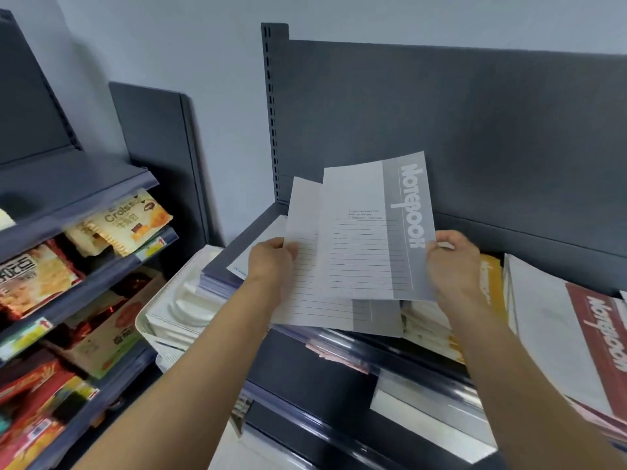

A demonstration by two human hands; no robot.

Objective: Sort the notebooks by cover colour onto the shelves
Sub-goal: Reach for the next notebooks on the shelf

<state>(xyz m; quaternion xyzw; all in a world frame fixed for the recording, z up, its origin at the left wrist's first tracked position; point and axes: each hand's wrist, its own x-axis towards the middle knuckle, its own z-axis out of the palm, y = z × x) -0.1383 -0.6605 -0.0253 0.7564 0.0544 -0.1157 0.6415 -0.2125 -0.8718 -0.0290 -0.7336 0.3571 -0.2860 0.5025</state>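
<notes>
Dark shelf (237,242) carries stacked notebooks (424,323).

One wide-angle view only, from the person's head, looking forward and down along both forearms. It sits close above the top notebook shelf (339,340), whose dark back panel (475,130) fills the upper right. The left hand (271,262) and right hand (451,262) meet mid-frame on the grey notebooks (366,239) — the snack shelves (84,232) bend away at the left edge.
</notes>
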